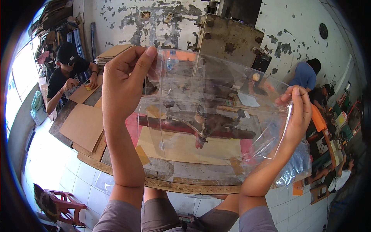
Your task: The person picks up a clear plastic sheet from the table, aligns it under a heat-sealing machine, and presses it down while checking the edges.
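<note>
A clear plastic sheet (pixel 216 83) is stretched upright between my two hands, above a worktable. My left hand (pixel 129 75) pinches its upper left corner between thumb and fingers. At the upper right edge, my right hand (pixel 297 106) grips the sheet, with the thumb on the near side. Through the plastic I see a heavy press machine (pixel 231 40) with a dark red bar (pixel 166 124) across its lower front. Below the bar lies a tan board (pixel 185 149) with pink pieces at its sides.
Brown cardboard sheets (pixel 83 125) lie on the table's left. A stack of clear plastic (pixel 295 164) hangs at its right edge. A person in black (pixel 73 71) works at the left; other people are at the right. A red stool (pixel 67 205) stands on the tiled floor.
</note>
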`<control>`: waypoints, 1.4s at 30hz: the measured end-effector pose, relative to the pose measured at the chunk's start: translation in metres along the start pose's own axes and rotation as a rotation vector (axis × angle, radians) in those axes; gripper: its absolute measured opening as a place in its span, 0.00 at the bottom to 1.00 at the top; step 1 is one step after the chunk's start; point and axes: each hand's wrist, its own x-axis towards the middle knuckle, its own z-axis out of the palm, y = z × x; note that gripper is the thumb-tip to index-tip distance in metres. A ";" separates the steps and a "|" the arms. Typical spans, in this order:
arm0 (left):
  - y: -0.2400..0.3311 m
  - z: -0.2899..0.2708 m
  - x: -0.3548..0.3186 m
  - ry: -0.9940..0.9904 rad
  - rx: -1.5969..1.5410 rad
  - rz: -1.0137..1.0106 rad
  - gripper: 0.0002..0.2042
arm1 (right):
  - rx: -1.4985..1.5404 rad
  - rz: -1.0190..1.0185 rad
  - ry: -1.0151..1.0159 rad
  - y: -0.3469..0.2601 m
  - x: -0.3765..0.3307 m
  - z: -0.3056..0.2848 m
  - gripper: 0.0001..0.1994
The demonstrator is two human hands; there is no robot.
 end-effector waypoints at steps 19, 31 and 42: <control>-0.004 -0.002 0.001 -0.012 0.026 -0.015 0.15 | -0.050 -0.019 -0.038 0.003 0.001 -0.001 0.11; 0.003 -0.002 -0.002 -0.058 -0.066 0.037 0.16 | -0.037 0.060 0.011 0.009 0.005 0.001 0.11; 0.009 -0.006 -0.006 -0.088 -0.098 0.032 0.10 | 0.011 0.099 0.031 0.020 0.011 -0.003 0.11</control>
